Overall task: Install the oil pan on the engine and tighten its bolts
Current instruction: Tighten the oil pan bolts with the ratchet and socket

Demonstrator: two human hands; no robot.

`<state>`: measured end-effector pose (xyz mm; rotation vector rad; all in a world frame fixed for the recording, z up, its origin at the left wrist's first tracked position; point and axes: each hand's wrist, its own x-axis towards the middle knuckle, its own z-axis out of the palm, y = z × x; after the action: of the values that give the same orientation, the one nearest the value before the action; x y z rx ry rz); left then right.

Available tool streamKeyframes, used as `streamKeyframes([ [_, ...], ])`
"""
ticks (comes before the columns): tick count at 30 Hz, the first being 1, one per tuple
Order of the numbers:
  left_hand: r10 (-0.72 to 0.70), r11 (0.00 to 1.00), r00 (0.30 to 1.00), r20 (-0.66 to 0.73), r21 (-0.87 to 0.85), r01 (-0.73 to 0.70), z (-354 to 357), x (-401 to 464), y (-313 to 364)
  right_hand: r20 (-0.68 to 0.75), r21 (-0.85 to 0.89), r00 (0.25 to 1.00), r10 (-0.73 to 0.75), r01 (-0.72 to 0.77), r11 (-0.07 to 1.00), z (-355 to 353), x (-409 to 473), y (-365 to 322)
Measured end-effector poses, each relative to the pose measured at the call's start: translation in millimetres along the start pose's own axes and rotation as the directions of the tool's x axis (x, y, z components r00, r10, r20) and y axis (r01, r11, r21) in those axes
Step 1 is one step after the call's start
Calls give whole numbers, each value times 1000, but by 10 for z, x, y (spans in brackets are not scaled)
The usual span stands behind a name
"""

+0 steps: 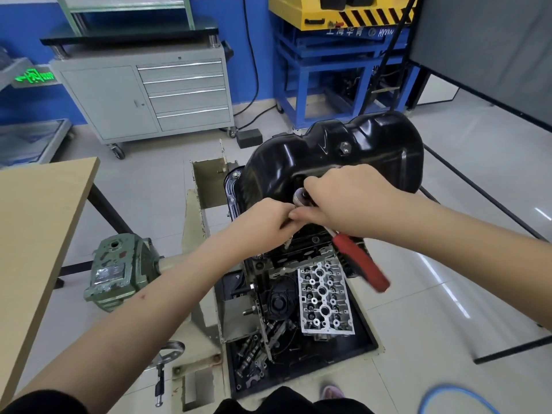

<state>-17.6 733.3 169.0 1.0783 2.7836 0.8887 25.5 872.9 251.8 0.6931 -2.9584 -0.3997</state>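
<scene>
A glossy black oil pan [343,156] sits on top of the engine [286,258], which is mounted on a beige stand. My right hand [343,201] grips a ratchet wrench near its chrome head [299,196], at the pan's near edge. Its red handle [361,264] sticks out toward me, blurred. My left hand [268,219] pinches something small just below the ratchet head; what it pinches is hidden by the fingers. One bolt [235,174] shows on the pan's flange at the left.
A cylinder head [324,297] and loose engine parts lie in a black tray [367,339] on the floor below the engine. A wooden table [35,234] stands at left, a green gearbox [119,273] with handwheel beside the stand. A grey tool cabinet [143,94] stands behind.
</scene>
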Motion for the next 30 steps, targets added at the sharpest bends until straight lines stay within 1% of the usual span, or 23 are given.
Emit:
streamKeyframes([
  [1,2,1000,1000,-5,6,-2,13,5,8,-9,-1,1000,-20,20,1000,16,4,9],
  [2,4,1000,1000,-5,15,-4,17,16,16,-36,-34,997,-74,72,997,49,12,39],
  [4,0,999,1000,28,37,-1,9,38,15,-54,-133,975,-217,208,969,105,20,118],
  [5,-6,999,999,53,46,4,2,44,9,-47,-156,964,-263,253,955,95,21,150],
  [6,-11,999,998,68,48,8,-6,44,6,-49,-167,959,-280,268,949,80,19,158],
  [8,-22,999,997,79,35,19,-13,36,9,-54,-171,970,-239,227,959,68,5,139],
  [9,-28,999,996,79,20,26,-10,32,15,-41,-145,984,-172,164,976,42,-6,106],
  [11,-36,999,997,61,11,35,6,36,24,-6,-41,1000,-25,24,999,18,-17,45],
  [12,-40,999,998,56,30,38,14,42,31,-9,-7,1000,8,-8,1000,26,-22,33],
  [13,-41,998,997,60,54,38,20,45,38,-17,12,1000,7,-7,1000,33,-29,25],
  [14,-38,997,997,69,70,33,20,48,42,-47,13,998,-28,29,999,60,-31,36],
  [16,-29,998,994,105,65,22,5,52,35,-84,-51,983,-162,158,986,118,-27,79],
  [18,-33,999,988,151,45,26,-18,57,19,-55,-108,965,-257,251,962,121,-29,106],
  [20,-27,999,982,184,48,18,-42,50,20,-64,-125,969,-238,229,965,106,-43,80],
  [21,-19,999,984,180,45,11,-48,45,21,-69,-123,979,-191,182,976,83,-54,53],
  [24,-27,999,990,138,38,22,-38,24,35,-41,-25,999,-3,2,1000,29,-66,-39],
  [25,-32,998,992,126,57,25,-21,24,35,-36,0,999,20,-20,1000,32,-64,-51],
  [26,-32,997,993,116,74,23,-5,27,35,-39,19,999,15,-14,1000,42,-57,-48],
  [28,-25,996,992,120,84,15,2,40,34,-62,17,997,-53,54,998,93,-37,0],
  [30,-16,998,987,158,61,7,-22,52,21,-63,-49,986,-152,149,988,101,-25,43],
])
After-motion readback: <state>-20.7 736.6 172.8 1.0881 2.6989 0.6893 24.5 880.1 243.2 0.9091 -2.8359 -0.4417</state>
